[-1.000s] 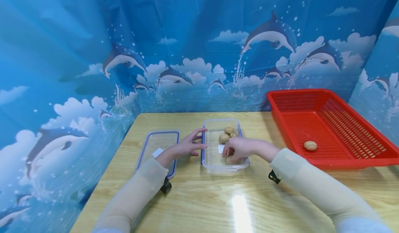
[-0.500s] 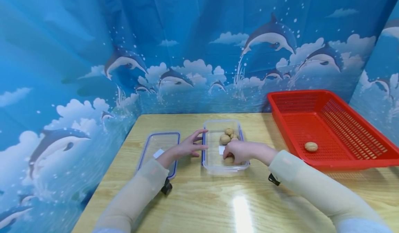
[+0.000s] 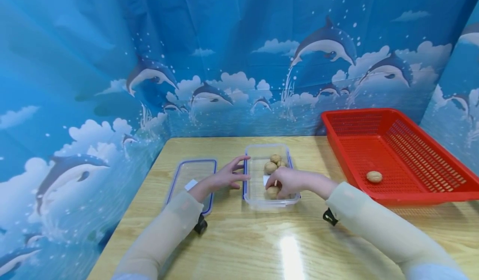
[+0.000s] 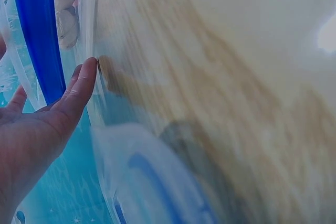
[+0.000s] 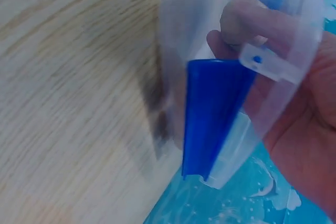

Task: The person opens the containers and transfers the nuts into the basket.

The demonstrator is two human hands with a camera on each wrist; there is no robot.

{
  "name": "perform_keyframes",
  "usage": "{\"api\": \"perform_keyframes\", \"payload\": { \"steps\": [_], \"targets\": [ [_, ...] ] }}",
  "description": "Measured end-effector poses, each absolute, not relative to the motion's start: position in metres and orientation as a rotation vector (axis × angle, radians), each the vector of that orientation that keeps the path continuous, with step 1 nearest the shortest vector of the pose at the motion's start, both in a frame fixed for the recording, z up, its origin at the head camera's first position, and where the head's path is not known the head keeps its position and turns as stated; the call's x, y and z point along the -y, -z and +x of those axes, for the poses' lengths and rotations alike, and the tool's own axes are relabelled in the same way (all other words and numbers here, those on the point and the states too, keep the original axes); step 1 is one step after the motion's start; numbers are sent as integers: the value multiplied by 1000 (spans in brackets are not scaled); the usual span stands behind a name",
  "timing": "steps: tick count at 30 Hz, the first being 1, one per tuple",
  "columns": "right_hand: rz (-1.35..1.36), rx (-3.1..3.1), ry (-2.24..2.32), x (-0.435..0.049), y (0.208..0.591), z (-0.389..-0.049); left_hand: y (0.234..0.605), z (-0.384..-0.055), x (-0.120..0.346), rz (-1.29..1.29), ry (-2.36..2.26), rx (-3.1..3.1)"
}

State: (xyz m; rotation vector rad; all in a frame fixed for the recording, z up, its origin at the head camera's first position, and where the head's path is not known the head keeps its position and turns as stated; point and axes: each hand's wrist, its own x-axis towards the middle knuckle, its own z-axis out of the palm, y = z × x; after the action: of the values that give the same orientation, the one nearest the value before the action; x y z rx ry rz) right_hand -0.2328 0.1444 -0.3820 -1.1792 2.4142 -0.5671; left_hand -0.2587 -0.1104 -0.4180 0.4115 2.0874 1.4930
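Right hand pinches walnut inside clear container, near end; other walnuts bunched farther back. Left hand spread wide at container's left side. Step looks like placing walnut; next move likely calls for loosening fingers, lifting clear. Lone walnut sits in red basket.

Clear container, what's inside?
Inside the clear container: clustered walnuts toward the right side, and one walnut gripped by the right hand near the front. What lies under that hand is hidden, so no full count.
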Motion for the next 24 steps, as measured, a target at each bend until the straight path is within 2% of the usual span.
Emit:
{"api": "perform_keyframes", "payload": {
  "steps": [13, 24],
  "targets": [
    [-1144, -2552, 789, -178, 335, -212, 419, -259, 109, 415, -1511, -2077],
    [-882, -2703, 843, -231, 304, -192, 419, -257, 110, 413, -1509, -2093]
  ]
}}
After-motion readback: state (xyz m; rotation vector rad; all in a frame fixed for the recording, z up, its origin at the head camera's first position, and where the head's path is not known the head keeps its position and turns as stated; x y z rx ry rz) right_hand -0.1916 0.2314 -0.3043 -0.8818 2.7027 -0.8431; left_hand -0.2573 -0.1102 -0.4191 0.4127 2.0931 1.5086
